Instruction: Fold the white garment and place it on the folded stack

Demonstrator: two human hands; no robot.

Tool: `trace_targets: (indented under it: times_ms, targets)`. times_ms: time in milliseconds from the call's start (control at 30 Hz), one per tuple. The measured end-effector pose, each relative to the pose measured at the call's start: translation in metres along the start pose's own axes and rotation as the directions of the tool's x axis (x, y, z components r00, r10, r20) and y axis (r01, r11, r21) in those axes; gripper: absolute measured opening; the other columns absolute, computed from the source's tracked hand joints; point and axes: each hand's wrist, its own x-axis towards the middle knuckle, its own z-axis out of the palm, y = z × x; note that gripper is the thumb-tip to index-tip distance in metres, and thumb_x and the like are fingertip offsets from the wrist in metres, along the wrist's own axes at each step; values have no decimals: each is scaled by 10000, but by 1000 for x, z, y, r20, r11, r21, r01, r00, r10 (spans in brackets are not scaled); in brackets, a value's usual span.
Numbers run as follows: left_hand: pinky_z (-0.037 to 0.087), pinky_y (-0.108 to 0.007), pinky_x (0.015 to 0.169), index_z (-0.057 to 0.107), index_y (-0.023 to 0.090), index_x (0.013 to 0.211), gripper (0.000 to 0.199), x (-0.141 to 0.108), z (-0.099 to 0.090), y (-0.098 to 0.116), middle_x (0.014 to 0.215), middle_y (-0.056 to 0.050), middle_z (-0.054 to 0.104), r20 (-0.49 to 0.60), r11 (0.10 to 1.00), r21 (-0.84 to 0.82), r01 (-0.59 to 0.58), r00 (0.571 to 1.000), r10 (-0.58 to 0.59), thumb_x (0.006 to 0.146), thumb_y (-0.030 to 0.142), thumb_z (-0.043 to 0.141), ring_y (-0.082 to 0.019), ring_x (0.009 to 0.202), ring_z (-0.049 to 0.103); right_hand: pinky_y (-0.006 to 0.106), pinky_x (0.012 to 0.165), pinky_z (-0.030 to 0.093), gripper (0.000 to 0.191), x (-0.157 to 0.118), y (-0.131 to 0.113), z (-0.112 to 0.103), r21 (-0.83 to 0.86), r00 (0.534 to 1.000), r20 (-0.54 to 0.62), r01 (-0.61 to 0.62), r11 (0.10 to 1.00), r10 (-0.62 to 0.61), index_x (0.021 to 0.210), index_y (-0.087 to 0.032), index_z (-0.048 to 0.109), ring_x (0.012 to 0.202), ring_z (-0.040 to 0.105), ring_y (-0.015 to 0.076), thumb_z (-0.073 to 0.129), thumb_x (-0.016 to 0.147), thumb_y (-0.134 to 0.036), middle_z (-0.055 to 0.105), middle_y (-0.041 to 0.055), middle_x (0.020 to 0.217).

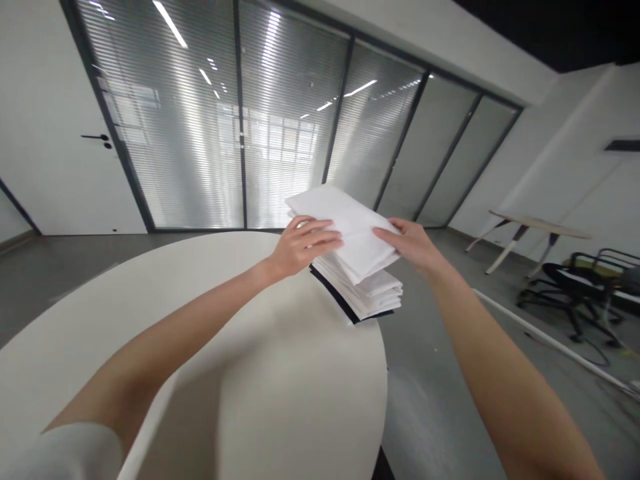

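Note:
A folded white cloth (340, 220) is between my two hands, tilted, over a stack of folded white cloths (377, 293). My right hand (413, 241) grips its right edge, thumb on top and the other fingers hidden beneath. At the left edge, my left hand (303, 245) has its fingers over the cloth's upper face; its thumb is hidden. A dark folded piece (345, 305) lies at the bottom of the stack. Whether the upper cloth touches the stack is hard to tell.
The stack sits at the right rim of a white round-edged table (300, 373). Beyond it are glass partitions with blinds (280, 133) and a white door (65, 153). To the right stand a small table (540, 225) and black wheeled chairs (575, 287); a white pipe (550, 341) runs along the floor.

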Motion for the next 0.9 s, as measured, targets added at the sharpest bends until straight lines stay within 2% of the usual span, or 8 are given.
trace_targets:
  times_ms: [100,233,333,500,600,667,800,900]
  targets:
    - [364,-430,1089,703,299,1157,378,25,46,0,1232,1,714,3,998,-39,-53,999,54,1054,191,355,-182,1332,521,226,566,477,588,8,36,-25,34,995,-60,-81,996,83,1040,-116,706,688,630,153,813,651,-543,723,64,907]
    - [386,-404,1068,701,270,1191,405,7,87,6,1261,-33,698,207,992,-126,-26,977,52,1025,147,352,-189,1287,560,245,626,520,500,-2,90,-24,-77,959,95,-260,963,267,1007,-132,728,727,668,173,768,717,-537,744,63,897]
    - [402,-398,1069,694,258,1218,369,-17,100,12,1273,-61,687,263,978,-208,9,964,47,980,182,423,-199,1252,584,267,693,544,462,-11,112,-18,-227,913,187,-319,920,363,984,-141,747,798,692,200,711,779,-553,754,57,906]
    - [432,-375,1054,726,210,1123,332,-20,102,10,1216,-85,703,67,944,-266,195,981,-184,1000,304,432,-203,1187,615,381,920,530,614,5,110,-20,-366,935,121,-271,890,335,1185,-156,716,1073,670,284,603,843,-654,725,98,1149]
    - [404,-400,1096,721,192,1135,354,-7,108,-4,1298,-94,658,-39,882,-202,425,897,-441,1016,328,417,-222,1273,555,420,1069,439,695,25,103,-15,-425,983,44,-143,894,178,1336,-167,629,1260,577,298,493,899,-690,618,123,1358]
    - [377,-422,1126,705,199,1192,374,-2,117,-14,1378,-92,604,3,829,-159,537,840,-543,1020,363,417,-239,1345,493,407,1135,370,734,34,103,-6,-450,988,122,-25,893,89,1377,-166,595,1357,492,286,391,933,-714,542,124,1446]
    - [403,-384,1114,687,241,1255,416,-8,137,-27,1364,-62,623,239,755,-167,635,769,-593,1018,432,404,-234,1306,538,410,1191,290,788,31,116,18,-566,944,292,41,823,154,1500,-164,446,1429,395,281,339,947,-716,425,117,1537]
    - [454,-328,1061,697,259,1251,421,-20,150,-28,1280,-50,678,308,733,-184,655,746,-590,1012,443,404,-215,1208,612,449,1189,294,767,19,129,32,-614,930,308,33,789,201,1572,-165,284,1442,373,283,286,983,-656,354,123,1579]
